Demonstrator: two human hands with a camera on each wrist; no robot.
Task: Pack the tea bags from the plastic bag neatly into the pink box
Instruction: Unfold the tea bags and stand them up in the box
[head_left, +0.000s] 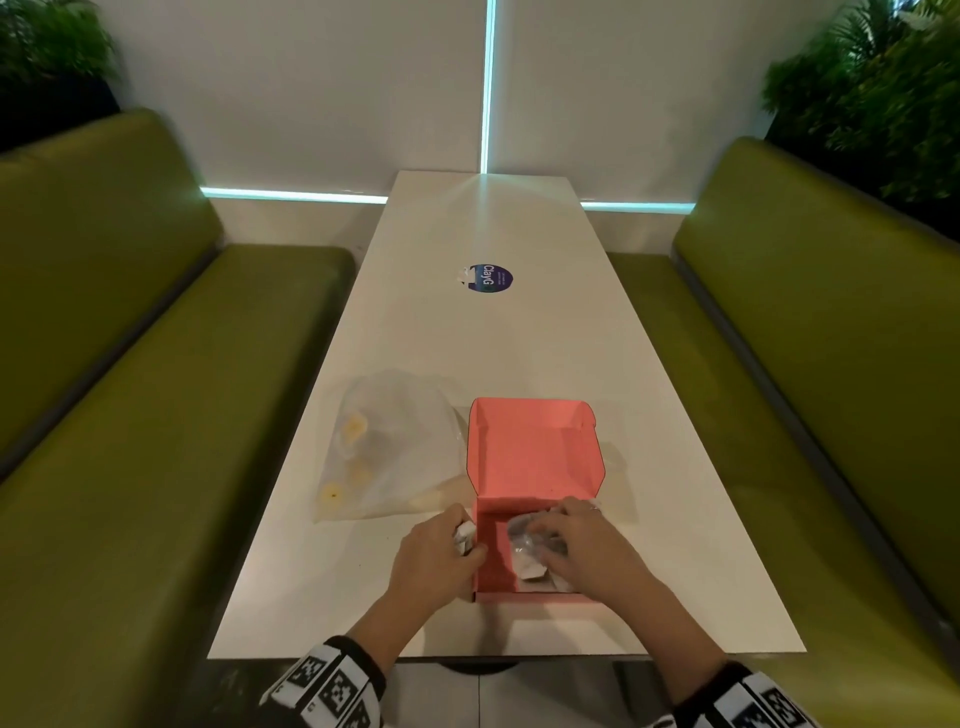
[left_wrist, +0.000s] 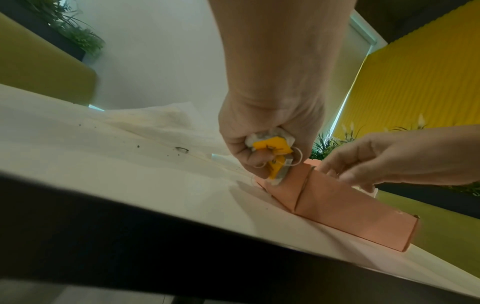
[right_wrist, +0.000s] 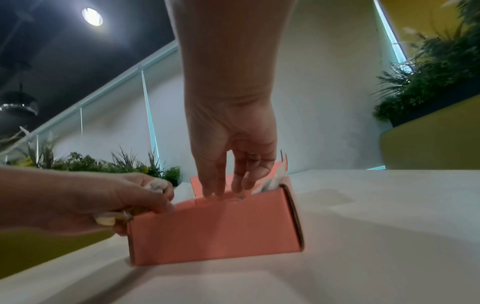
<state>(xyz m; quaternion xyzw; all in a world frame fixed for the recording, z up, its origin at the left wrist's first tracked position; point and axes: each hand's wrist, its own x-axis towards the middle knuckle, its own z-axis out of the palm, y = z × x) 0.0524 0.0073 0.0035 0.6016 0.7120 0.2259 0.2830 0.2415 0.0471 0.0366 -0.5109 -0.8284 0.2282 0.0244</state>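
Tea bags (head_left: 524, 553) lie in the open pink box (head_left: 535, 457) near the table's (head_left: 488, 353) front edge. Right hand (head_left: 582, 545) reaches in, fingers loosely extended. Left hand (left_wrist: 262, 131) clutches yellow-tagged tea bags (left_wrist: 272, 146) beside the box's left wall. The plastic bag (head_left: 389, 447) lies just left.

white table (head_left: 483, 332) | green benches (head_left: 130, 332) | white wall (head_left: 311, 78) | plants (head_left: 883, 78)

We see a white table (head_left: 519, 353) with a round blue sticker (head_left: 490, 278), between two green benches (head_left: 130, 364).
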